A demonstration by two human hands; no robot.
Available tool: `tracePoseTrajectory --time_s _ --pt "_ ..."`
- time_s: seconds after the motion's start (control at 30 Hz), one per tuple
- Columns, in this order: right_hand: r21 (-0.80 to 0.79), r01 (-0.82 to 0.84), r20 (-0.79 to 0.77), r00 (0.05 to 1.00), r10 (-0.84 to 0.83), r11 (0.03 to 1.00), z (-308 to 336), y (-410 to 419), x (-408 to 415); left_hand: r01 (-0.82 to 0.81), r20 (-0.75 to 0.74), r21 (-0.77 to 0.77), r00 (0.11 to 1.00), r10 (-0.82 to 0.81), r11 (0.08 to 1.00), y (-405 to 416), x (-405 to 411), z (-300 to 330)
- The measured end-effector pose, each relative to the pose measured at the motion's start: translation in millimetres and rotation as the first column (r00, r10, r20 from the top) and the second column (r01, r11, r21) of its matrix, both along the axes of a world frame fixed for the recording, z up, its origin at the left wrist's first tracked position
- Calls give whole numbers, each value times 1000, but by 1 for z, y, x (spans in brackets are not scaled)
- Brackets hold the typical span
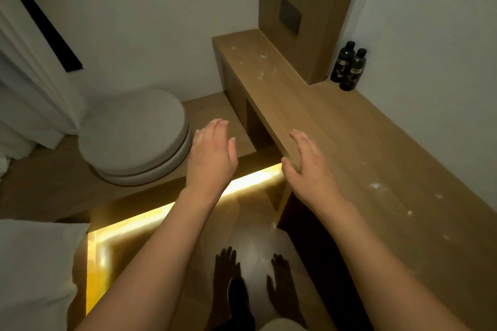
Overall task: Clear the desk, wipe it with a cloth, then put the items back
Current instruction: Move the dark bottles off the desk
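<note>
Desk holds two dark bottles, contents unseen; left hand, right hand grip apart.

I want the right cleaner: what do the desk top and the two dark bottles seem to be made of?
Desk top: likely wood or wood-look laminate with a matte finish, showing long grain lines and pale smudges. Two dark bottles: probably glossy plastic, going by small highlights and screw caps; glass can't be excluded.

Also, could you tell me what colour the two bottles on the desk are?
Black bottles, with dark labels, seen in the head view.
</note>
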State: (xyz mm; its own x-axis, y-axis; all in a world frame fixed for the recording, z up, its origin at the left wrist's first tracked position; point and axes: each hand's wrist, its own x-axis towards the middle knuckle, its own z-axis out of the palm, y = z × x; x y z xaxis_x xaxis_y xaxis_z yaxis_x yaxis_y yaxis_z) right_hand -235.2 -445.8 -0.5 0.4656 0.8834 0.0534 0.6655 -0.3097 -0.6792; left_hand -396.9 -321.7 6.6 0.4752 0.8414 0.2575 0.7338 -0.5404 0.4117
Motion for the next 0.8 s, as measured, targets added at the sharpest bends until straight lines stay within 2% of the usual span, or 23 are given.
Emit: tracePoseTrajectory --time_s 0.37,0.6,0.8 --pt "-53 150 -11 988 -151 987 -16 147 61 116 14 -55 993 -116 992 160 66 -4" --pt "-52 263 -47 963 -265 963 -32 229 133 293 -42 -76 954 -296 953 246 149 -13" --pt "-24 422 -86 902 -422 906 -29 267 190 422 -61 -23 904 -423 906 301 217 -9"
